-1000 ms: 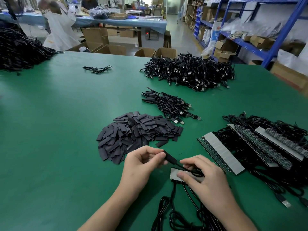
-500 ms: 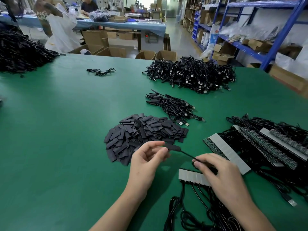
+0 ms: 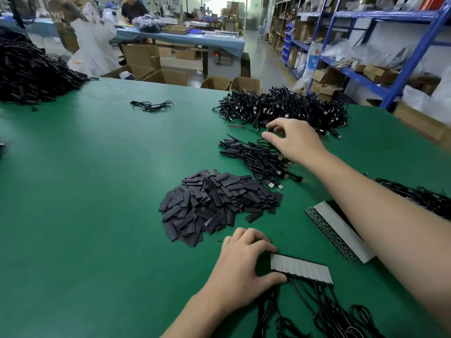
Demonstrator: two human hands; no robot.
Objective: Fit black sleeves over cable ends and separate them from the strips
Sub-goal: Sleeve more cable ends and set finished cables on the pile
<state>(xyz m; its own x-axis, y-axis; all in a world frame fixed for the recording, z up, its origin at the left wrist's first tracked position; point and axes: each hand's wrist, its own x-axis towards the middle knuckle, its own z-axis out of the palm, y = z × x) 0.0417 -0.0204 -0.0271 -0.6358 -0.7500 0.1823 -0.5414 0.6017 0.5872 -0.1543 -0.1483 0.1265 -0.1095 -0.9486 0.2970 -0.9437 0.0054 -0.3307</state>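
A distant shirt [image 3: 59, 19] at 11 o'clock bears unreadable lettering, black sleeves [image 3: 214, 203] lie heaped centrally, the left hand [image 3: 241, 263] pinches the strip [image 3: 302, 268] at 6 o'clock, and the right hand [image 3: 294, 140], grip unclear, hovers over sleeved cables [image 3: 253, 158] at 1 o'clock.

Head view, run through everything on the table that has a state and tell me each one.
Left hand: grips the near strip at its left end.
Right hand: over the small cable pile, fingers curled; grip unclear.
Near strip: flat on the table, cables attached.
Far strip: flat, partly hidden.
Sleeves: loose heap, unfitted.
Small cable pile: loose on the table.
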